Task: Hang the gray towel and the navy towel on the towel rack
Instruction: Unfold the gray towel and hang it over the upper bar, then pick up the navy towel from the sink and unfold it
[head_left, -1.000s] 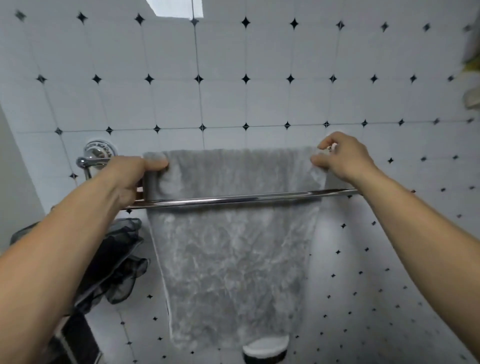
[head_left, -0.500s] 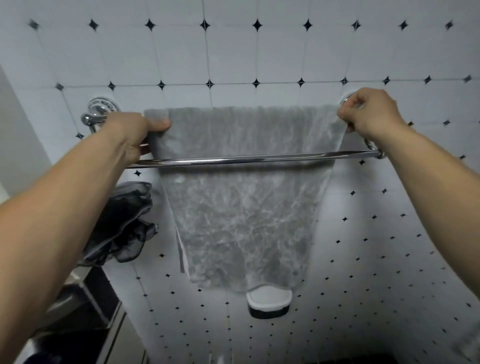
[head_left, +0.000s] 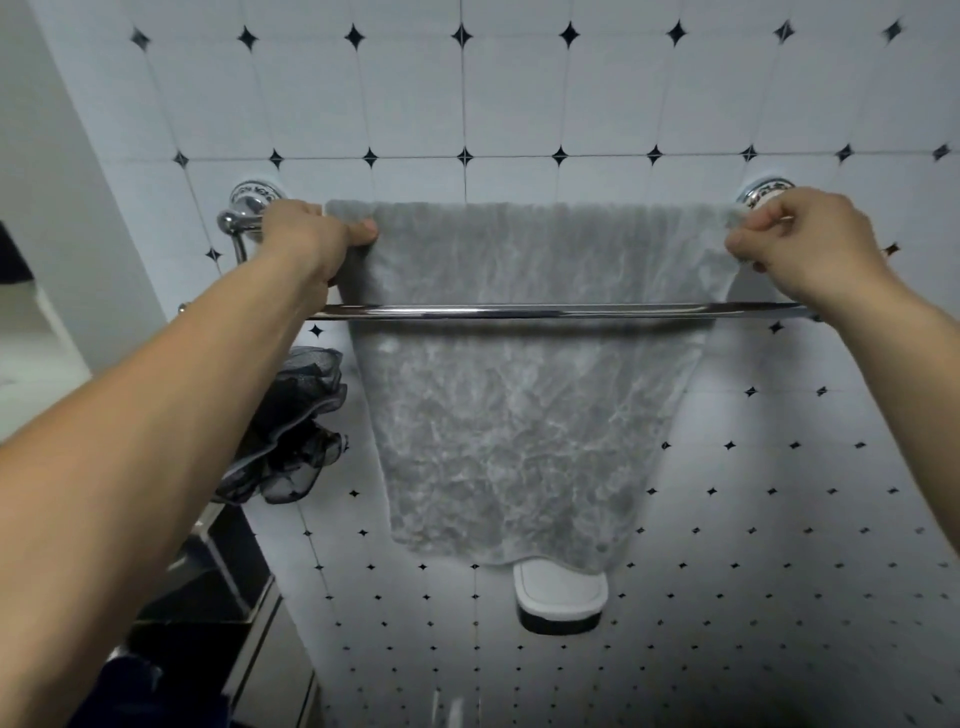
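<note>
The gray towel (head_left: 524, 415) hangs over the back bar of the chrome towel rack (head_left: 519, 312) on the tiled wall, spread almost from mount to mount. My left hand (head_left: 306, 236) grips its top left corner, thumb on the front of the cloth. My right hand (head_left: 802, 241) pinches the top right corner next to the right wall mount (head_left: 763, 189). The front bar runs bare across the towel. A dark navy cloth (head_left: 130, 686) shows at the bottom left edge, partly hidden by my left arm.
A black mesh bath sponge (head_left: 296, 431) hangs below the rack's left end. A white object (head_left: 561, 592) sits low behind the towel's bottom edge. A dark glossy ledge (head_left: 223, 587) stands at the lower left. A white wall (head_left: 57, 182) closes the left side.
Both hands have spread the towel wider along the back bar; my right hand moved right to the wall mount. The view tilted down, so the rack sits lower in frame.
</note>
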